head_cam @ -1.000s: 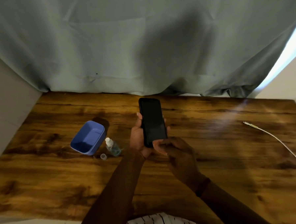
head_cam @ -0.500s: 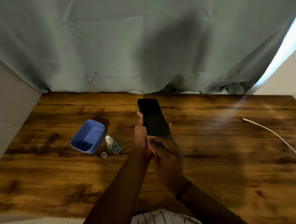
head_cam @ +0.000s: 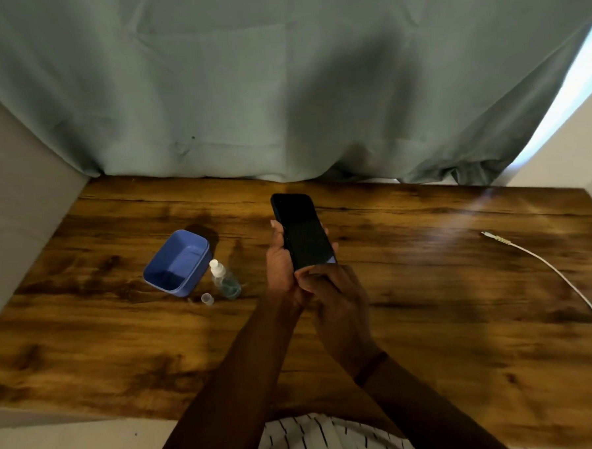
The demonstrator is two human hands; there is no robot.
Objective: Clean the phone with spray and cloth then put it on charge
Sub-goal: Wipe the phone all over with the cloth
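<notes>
A black phone [head_cam: 302,232] is held upright above the middle of the wooden table [head_cam: 429,303], its dark screen facing me. My left hand [head_cam: 280,266] grips its left edge from behind. My right hand [head_cam: 332,291] is closed around its lower end. A small clear spray bottle [head_cam: 224,279] with a white nozzle stands on the table to the left of my hands, its little clear cap [head_cam: 207,298] lying beside it. A white charging cable [head_cam: 547,266] lies at the right side, plug end pointing left. I see no cloth.
A blue plastic tub [head_cam: 178,263] sits tilted just left of the spray bottle. A grey-green curtain [head_cam: 280,87] hangs along the table's far edge. Pale walls flank the table on both sides.
The phone has tilted slightly, its top leaning left. My right hand has slid up from the phone's bottom corner and now wraps its lower end, closer to my left hand.
</notes>
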